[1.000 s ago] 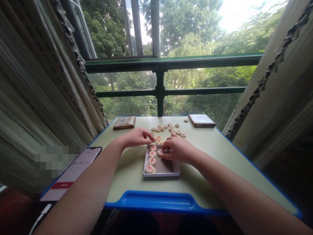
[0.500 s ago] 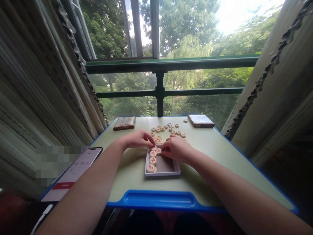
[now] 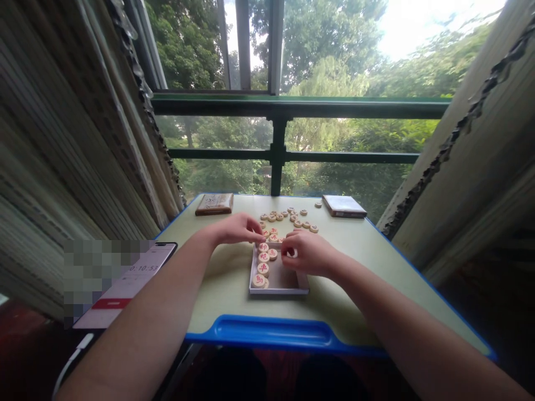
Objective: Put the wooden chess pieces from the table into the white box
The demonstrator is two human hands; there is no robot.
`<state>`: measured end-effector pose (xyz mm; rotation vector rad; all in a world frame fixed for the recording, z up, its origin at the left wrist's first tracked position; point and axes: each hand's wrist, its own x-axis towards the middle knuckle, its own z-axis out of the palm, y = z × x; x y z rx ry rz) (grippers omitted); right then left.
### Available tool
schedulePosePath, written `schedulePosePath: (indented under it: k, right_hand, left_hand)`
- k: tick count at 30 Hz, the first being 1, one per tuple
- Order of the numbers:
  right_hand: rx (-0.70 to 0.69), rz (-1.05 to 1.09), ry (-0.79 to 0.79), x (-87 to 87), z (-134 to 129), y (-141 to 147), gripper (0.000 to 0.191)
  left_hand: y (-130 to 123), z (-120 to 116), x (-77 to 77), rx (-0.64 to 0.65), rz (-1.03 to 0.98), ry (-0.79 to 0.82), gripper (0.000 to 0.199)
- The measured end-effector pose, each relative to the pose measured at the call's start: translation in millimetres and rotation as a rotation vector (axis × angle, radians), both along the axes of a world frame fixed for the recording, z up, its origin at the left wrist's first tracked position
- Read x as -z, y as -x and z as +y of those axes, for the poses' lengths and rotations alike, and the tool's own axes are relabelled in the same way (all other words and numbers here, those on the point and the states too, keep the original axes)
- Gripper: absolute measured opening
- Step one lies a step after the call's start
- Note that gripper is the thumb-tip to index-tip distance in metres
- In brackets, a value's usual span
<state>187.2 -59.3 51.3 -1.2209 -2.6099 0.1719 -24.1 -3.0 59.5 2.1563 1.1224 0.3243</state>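
Observation:
A shallow white box (image 3: 279,292) lies on the table with round wooden xiangqi pieces in it. Red-marked pieces run along its left wall, and a horse piece (image 3: 272,254) lies beside them. My left hand (image 3: 239,228) reaches over the box's far left corner, its thumb and index fingertips drawn together at the far edge of the general piece (image 3: 263,247). Over the right half of the box hovers my right hand (image 3: 311,252), fingers curled with a gap at the thumb; no piece shows in it. Several loose xiangqi pieces (image 3: 307,225) lie beyond the box.
A brown-edged case (image 3: 214,204) sits at the far left of the table (image 3: 225,278), a flat pale box (image 3: 344,206) at the far right. A phone (image 3: 121,295) with a cable is at the left edge. A blue tray groove (image 3: 273,329) lines the near edge; curtains flank the window.
My right hand has moved right, off the horse piece, which stays in the box. My left fingertips have shifted slightly off the general piece's face. The whole view has tilted a little.

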Motion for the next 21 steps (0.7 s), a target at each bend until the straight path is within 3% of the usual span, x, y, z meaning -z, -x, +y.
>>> schedulePosePath:
  k: [3,8,16,21]
  right_hand:
    - [-0.189,0.052,0.069,-8.9,-13.8,4.3,0.014]
    - [-0.363,0.155,-0.023,-6.8,-23.0,13.1,0.022]
    - [-0.282,0.160,-0.104,11.7,-10.4,13.8,0.014]
    - [-0.306,0.162,-0.106,12.8,-9.6,13.3,0.015]
  left_hand:
    - [1.8,-1.1,-3.5,0.032,-0.004,-0.004,0.036]
    - [4.9,-3.6,-6.5,0.129,0.008,0.067,0.050]
    - [1.0,-4.9,-3.4,0.170,0.128,0.071,0.060]
    - [3.0,-3.4,-3.2,0.168,0.159,0.043,0.063]
